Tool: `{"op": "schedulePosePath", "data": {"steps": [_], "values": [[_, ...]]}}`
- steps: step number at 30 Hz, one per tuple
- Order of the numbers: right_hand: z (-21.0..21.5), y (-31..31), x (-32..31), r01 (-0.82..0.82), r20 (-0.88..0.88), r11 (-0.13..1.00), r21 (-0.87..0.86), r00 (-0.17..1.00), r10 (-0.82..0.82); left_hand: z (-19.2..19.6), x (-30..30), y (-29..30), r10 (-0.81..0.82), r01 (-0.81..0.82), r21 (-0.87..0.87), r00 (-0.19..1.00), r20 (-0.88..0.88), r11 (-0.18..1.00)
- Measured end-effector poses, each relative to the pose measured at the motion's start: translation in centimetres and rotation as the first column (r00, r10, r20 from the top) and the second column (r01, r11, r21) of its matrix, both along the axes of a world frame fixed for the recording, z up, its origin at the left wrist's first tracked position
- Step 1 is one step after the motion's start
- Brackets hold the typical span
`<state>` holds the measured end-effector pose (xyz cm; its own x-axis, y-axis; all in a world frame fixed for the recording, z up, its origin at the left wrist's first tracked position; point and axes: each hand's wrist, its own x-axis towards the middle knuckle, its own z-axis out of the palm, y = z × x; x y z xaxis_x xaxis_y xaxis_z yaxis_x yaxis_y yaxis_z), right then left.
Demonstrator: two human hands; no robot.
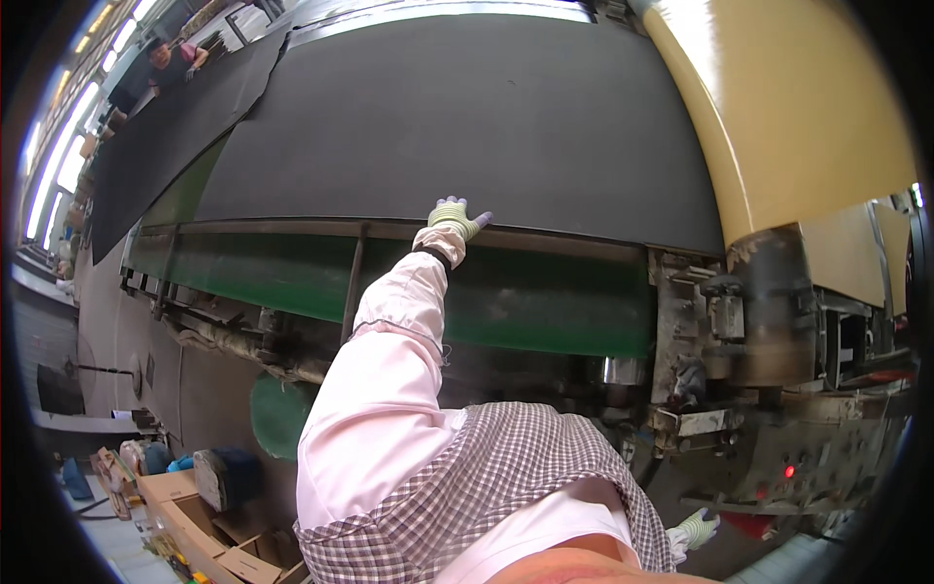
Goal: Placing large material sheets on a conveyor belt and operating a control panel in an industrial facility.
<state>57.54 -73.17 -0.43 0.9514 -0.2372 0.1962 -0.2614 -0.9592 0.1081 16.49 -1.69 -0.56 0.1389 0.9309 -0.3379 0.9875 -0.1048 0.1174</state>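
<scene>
A wide dark grey sheet [457, 117] lies flat along a conveyor with a green belt [545, 302]. My left hand [457, 216], in a striped pale green and white glove with grey fingertips, reaches forward to the sheet's near edge. Its fingers are spread on the sheet and the thumb points right. Low on the right, my right hand [698, 529] wears a similar glove and hangs beside my body, near the machine's control panel [808, 467] with a lit red lamp. Its fingers look loosely apart, and I see nothing in them.
A large tan roll or curved sheet [798, 107] rises at the right. Another dark sheet [185, 127] slants off the far left, where a co-worker [175, 66] stands. Cardboard boxes [185, 496] and a green round object [279, 414] sit at lower left. A metal rail [292, 227] borders the conveyor.
</scene>
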Motion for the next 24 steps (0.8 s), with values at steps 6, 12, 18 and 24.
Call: {"op": "schedulePosePath", "data": {"steps": [6, 12, 18, 24], "values": [[0.5, -2.2, 0.2, -0.296, 0.221, 0.932, 0.207, 0.943, 0.250, 0.5, 7.3, -2.6, -0.143, 0.128, 0.136, 0.984, 0.109, 0.982], [3.7, 1.6, 8.1, -0.365, 0.422, 0.929, 0.056, 0.852, 0.309, -4.4, 9.8, -0.1, -0.384, 0.332, 0.298, 0.913, 0.135, 0.895], [2.5, 0.0, 14.6, -0.321, 0.452, 0.944, 0.083, 0.856, 0.251, -8.6, 14.9, 2.4, -0.405, 0.402, 0.097, 0.818, 0.408, 0.910], [8.1, 6.4, 13.5, -0.478, 0.364, 0.861, 0.176, 0.844, 0.394, 0.2, 7.1, -1.2, -0.486, 0.487, 0.292, 0.870, -0.083, 0.823]]}}
